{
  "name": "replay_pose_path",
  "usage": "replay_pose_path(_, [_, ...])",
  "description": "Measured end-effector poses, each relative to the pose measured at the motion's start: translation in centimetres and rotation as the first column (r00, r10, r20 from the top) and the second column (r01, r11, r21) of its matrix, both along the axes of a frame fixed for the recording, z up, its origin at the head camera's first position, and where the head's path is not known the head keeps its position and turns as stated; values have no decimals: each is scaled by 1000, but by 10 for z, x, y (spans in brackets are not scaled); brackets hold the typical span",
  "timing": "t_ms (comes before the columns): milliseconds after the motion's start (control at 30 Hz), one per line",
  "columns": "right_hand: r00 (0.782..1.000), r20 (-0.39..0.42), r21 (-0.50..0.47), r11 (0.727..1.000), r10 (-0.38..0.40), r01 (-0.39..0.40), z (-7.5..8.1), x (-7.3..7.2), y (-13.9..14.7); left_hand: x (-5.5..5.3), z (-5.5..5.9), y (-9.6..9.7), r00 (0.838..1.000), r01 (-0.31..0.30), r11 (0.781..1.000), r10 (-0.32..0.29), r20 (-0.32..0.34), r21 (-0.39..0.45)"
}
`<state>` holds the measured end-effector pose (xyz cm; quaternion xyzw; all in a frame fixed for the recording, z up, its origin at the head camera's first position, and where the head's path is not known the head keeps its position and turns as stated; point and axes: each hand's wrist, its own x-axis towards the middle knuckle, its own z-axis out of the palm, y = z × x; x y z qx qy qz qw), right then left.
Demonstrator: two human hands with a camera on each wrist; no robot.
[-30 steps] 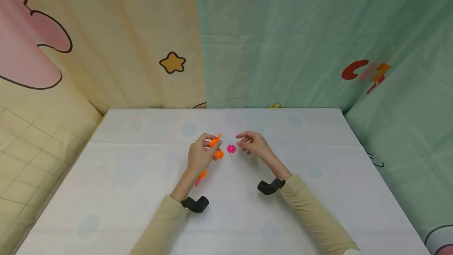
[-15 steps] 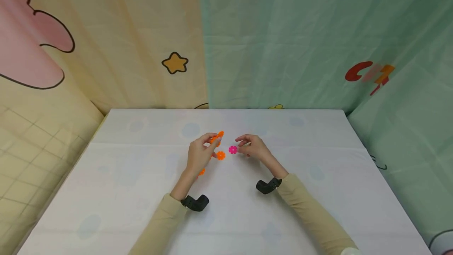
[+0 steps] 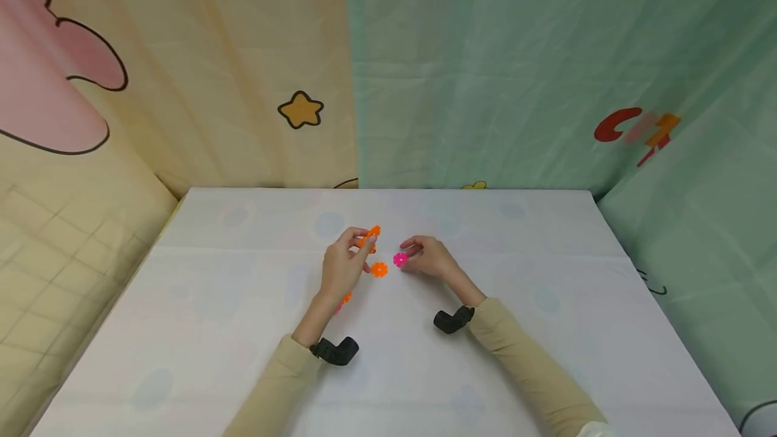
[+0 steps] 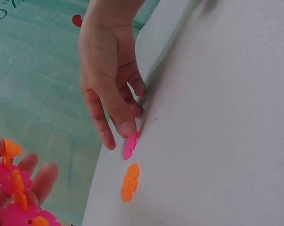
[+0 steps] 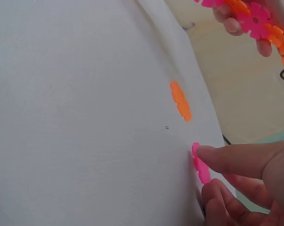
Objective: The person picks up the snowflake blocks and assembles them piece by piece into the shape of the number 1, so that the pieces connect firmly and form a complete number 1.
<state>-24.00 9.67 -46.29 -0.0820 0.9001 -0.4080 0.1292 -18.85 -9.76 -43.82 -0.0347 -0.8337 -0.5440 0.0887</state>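
Observation:
My left hand (image 3: 342,265) grips a chain of interlocking flower-shaped plastic discs (image 5: 255,20), orange and pink. Part of the chain is hidden by the palm; its upper end shows past the thumb and its lower end below the hand. A loose pink flower disc (image 5: 202,170) lies flat on the table. The thumb of my right hand (image 3: 429,258) touches this disc, and the index finger stands apart from it, past its edge in the left wrist view. A loose orange flower disc (image 3: 379,269) lies between the hands, closer to the left one.
The white-covered table (image 3: 388,383) reaches back to a cream and green curtain (image 3: 473,73). Curtains also hang at both sides. Each wrist carries a black camera mount, the left (image 3: 336,351) and the right (image 3: 454,320), close over the tabletop.
My right hand has come down and left to the pink disc, with its thumb now on it. My left hand keeps the chain, which has turned slightly in its fingers.

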Motion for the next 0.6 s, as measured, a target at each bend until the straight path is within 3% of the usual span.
replay_pose_path(200, [998, -61, 39, 999, -7, 9, -4, 3, -4, -1, -3, 1, 1000, 15, 1000, -15, -2, -7])
replay_pose_path(600, [997, -82, 106, 994, -5, 14, -5, 3, -5, -2, -4, 3, 999, 10, 1000, -10, -48, -7])
